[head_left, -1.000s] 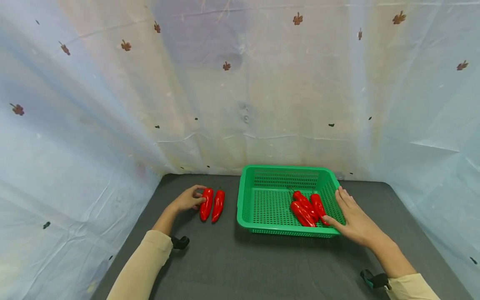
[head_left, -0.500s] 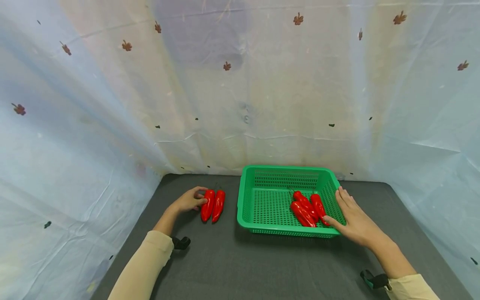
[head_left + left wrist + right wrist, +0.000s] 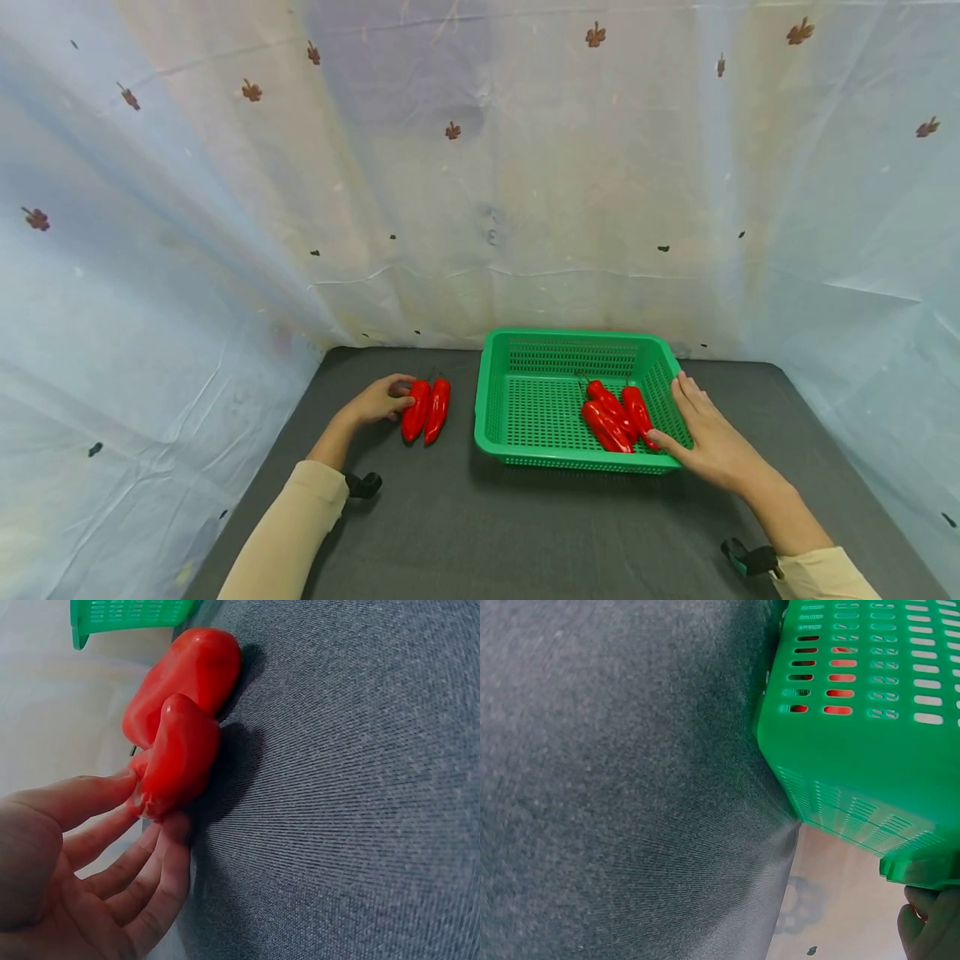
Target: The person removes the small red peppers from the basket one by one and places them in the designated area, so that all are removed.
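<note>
In the head view, my left hand (image 3: 382, 400) pinches the upper part of a glossy red pepper (image 3: 414, 423) between thumb and fingers. The left wrist view shows that hand (image 3: 112, 862) at the stem end of the same pepper (image 3: 180, 754). A second red pepper (image 3: 438, 410) lies against its right side on the dark cloth. My right hand (image 3: 708, 442) rests with straight fingers along the right rim of a green plastic basket (image 3: 585, 459), thumb over the front corner. In the right wrist view, only fingertips (image 3: 922, 907) of that hand show beneath the rim.
Several red peppers (image 3: 611, 417) lie in the right half of the basket. Dark grey cloth (image 3: 525, 533) covers the table. A pale plastic sheet (image 3: 540, 208) with leaf prints hangs behind and at both sides.
My left hand has shifted slightly right with its pepper, bringing it up against the second one; over the last half second it barely moves. My right hand and the basket hold still.
</note>
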Demonstrator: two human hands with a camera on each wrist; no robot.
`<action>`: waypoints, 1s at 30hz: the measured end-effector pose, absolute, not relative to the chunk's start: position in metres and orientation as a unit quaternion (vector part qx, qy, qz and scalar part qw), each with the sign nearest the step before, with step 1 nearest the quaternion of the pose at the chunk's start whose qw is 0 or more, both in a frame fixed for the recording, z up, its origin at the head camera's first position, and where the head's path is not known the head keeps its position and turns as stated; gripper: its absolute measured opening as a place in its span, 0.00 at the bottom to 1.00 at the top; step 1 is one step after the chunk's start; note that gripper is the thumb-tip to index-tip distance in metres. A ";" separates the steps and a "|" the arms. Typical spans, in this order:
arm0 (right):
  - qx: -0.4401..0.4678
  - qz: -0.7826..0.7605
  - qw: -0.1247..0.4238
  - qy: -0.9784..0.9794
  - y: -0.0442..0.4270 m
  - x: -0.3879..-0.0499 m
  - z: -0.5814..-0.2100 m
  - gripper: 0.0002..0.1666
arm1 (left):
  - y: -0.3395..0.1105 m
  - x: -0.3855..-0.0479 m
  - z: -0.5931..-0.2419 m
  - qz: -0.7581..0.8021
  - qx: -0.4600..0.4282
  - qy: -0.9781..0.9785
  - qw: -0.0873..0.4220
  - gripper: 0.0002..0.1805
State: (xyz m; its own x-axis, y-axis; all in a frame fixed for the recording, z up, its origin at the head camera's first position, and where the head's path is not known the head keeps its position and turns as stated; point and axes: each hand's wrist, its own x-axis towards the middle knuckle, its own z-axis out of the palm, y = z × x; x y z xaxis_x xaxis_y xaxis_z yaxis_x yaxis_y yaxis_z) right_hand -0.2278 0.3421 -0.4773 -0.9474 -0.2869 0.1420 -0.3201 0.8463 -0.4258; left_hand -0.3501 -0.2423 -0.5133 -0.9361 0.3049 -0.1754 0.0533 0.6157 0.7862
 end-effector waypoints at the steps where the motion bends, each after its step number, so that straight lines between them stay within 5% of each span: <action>1: 0.158 0.227 0.037 -0.960 0.342 -0.228 -0.477 0.62 | -0.243 -0.350 -0.513 0.427 0.100 0.887 0.147 0.30; 30: 0.157 0.220 0.030 -0.962 0.342 -0.229 -0.476 0.63 | -0.199 -0.335 -0.463 0.406 0.170 0.896 0.054 0.27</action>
